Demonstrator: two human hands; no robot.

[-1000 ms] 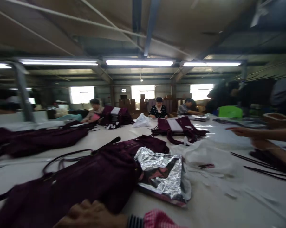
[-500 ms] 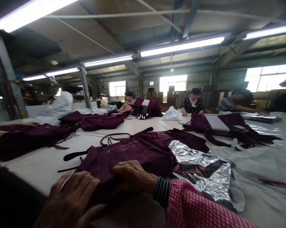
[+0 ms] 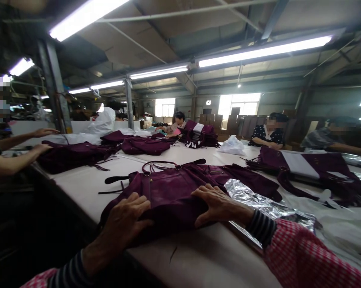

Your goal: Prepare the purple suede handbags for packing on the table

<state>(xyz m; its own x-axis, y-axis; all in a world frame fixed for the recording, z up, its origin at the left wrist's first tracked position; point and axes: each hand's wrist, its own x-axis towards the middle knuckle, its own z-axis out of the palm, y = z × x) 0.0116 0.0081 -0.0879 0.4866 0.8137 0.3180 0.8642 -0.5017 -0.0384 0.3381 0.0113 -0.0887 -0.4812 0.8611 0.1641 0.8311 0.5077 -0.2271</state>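
Observation:
A purple handbag (image 3: 171,188) lies on the white table before me, its strap handles pointing away. My left hand (image 3: 123,220) grips its near left part, fingers curled over the fabric and thumb on the near side. My right hand (image 3: 213,204) holds the near right part, with fingers over the top and thumb lower down. Part of the bag's near side is in dark shadow. Just right of my right hand lies a crinkled silver sheet (image 3: 258,200).
A co-worker's hands (image 3: 44,140) touch another purple bag (image 3: 75,154) at left. A stack of purple bags with a white band (image 3: 300,164) lies at right, near white plastic wrapping (image 3: 342,228). Several people sit across the white table (image 3: 198,260); a metal post (image 3: 129,104) stands behind.
The view has swung left. My hands have shifted along the handbag's near side, and my right hand has moved right. The co-worker's hands at left have lifted partly off their bag.

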